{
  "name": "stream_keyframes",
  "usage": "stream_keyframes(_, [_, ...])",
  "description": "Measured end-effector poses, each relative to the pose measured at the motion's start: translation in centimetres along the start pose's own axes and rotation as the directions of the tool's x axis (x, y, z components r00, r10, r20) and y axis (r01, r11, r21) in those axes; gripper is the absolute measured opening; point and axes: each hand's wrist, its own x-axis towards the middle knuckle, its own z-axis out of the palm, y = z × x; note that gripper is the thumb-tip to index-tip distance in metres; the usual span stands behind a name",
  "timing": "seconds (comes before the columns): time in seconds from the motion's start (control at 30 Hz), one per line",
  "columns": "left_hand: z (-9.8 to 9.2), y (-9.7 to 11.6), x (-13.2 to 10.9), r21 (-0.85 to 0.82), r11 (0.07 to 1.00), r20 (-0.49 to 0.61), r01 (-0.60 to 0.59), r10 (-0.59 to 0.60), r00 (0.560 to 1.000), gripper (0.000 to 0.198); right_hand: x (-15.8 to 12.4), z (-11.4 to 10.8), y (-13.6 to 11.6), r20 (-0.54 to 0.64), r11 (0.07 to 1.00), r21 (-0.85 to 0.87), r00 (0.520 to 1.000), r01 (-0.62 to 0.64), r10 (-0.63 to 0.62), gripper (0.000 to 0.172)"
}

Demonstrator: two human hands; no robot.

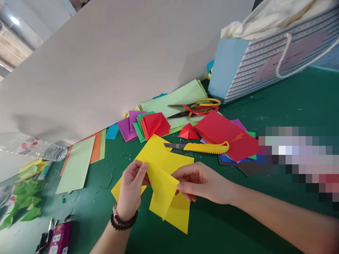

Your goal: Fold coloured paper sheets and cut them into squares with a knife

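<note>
Pinching yellow paper [164, 187] at opposite edges, left hand [131, 187] and right hand [201, 181] hover over open green mat [238, 225].

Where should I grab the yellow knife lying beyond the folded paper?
Grip the knife by its yellow handle, from above at the right end. The bare blade points left, toward the yellow paper that the left hand and right hand hold.

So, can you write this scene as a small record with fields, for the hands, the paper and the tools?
left hand: pinches yellow paper at its left edge
right hand: pinches the same paper at its right edge
paper state: folded, lifted over other yellow sheets
tools: knife and scissors, beyond the hands, untouched
surface: green mat
far right: bag
</note>
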Motion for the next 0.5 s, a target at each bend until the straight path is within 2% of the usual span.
stream_keyframes(0.2, [-0.15,0.19,-0.23,-0.004,1.0,-0.008,-0.004,0.004,1.0,0.038,0.23,-0.29,0.11,-0.045,1.0,0.007,0.999,0.014,-0.013,0.041])
stream_keyframes(0.33, [-0.39,0.01,-0.02,0.12,0.993,0.038,-0.017,0.013,0.999,0.037,0.17,-0.41,-0.18,-0.099,0.996,-0.067,0.993,0.053,-0.06,0.039])
stream_keyframes(0.5, [-0.17,-0.54,-0.04,0.194,0.981,0.093,0.02,-0.038,0.995,0.047,-0.18,-0.13,-0.06,-0.132,0.937,-0.319,0.972,0.143,-0.194,0.026])
